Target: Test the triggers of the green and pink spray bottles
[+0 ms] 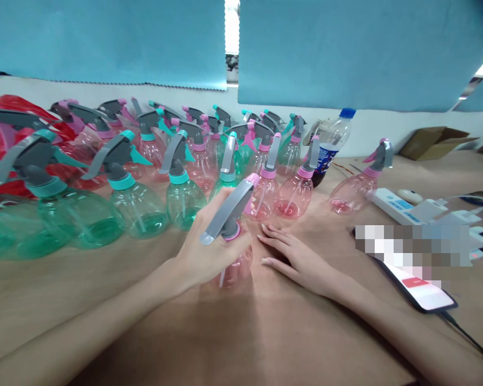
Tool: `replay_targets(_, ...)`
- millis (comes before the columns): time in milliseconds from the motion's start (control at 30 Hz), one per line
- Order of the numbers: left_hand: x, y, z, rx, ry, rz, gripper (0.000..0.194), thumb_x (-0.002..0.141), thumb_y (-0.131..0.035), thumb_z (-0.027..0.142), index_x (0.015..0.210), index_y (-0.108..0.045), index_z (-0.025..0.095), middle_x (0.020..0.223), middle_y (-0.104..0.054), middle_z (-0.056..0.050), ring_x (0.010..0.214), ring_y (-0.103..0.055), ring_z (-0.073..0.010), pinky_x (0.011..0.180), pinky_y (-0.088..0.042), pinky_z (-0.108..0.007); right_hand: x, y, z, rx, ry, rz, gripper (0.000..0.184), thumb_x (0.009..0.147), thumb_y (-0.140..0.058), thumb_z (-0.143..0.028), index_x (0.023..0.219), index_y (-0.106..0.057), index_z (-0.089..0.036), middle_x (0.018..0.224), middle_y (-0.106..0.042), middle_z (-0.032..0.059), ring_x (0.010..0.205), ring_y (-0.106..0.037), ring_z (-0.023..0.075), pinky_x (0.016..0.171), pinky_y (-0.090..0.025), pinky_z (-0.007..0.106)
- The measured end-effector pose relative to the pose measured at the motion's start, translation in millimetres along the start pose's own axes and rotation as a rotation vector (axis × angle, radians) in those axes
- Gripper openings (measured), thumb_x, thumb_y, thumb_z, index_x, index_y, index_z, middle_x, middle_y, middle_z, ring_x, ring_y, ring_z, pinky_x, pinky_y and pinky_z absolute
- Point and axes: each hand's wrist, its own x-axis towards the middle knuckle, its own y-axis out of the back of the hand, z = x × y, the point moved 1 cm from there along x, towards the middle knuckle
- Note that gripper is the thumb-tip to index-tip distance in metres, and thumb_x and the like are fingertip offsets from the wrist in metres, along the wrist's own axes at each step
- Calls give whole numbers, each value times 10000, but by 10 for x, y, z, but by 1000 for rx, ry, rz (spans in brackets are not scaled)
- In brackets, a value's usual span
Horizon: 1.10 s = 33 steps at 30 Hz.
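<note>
My left hand (209, 246) is wrapped round the neck of a pink spray bottle (235, 271) with a grey and pink trigger head, upright on the table in front of me. Its fingers hide part of the collar. Just right of that bottle, my right hand (292, 257) lies on the tabletop with fingers stretched out and nothing in them. Close beyond my hands stand a pink spray bottle (295, 195), another pink bottle (265, 193) and a green spray bottle (185, 203) with a turquoise collar.
Several more spray bottles (139, 214) crowd the left and back. A cola bottle (334, 142) and a lone pink spray bottle (356, 190) stand back right. A power strip (398, 206), a phone (422, 289) with a cable, and a cardboard box (432, 142) are on the right.
</note>
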Motion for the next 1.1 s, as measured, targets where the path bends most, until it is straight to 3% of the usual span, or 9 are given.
replay_targets(233,-29,-11,-61,-8,-52,-44,204,738,-528,132,914,-525,235,698,-490,61,571,-459,-104,573,-418,-231,-2,-3,0,-14,-15,-12,597,977,-420,-532,1435,-461,-151,1532,-387,128,1440,-309,270,1168,-288,528)
replay_targets(467,-29,-30,-66,3,33,-39,378,764,-555,180,1136,-552,251,706,-564,46,606,-537,-137,605,-455,-257,-6,-14,9,-3,-1,20,568,972,-447,-516,1430,-476,-181,1509,-425,130,1425,-339,284,1156,-304,544)
replay_targets(633,-57,-46,-93,-41,-3,-33,482,789,-571,184,1257,-521,292,912,-643,17,648,-568,-129,675,-493,-266,-4,-24,12,-1,6,26,570,969,-452,-517,1426,-483,-178,1508,-430,129,1427,-337,281,1162,-300,527)
replay_targets(833,-66,-73,-78,-19,42,-29,566,761,-579,178,1307,-485,293,988,-651,-10,763,-617,-167,713,-523,-297,13,19,5,34,14,5,582,956,-483,-515,1425,-482,-170,1522,-406,142,1437,-313,291,1173,-268,525)
replay_targets(1100,-59,-234,17,-49,47,-55,440,794,-608,213,1225,-532,263,845,-622,18,720,-598,-152,664,-492,-282,-133,311,-171,293,-8,32,703,842,-672,-497,1431,-418,-210,1421,-537,138,1277,-530,310,1050,-448,502)
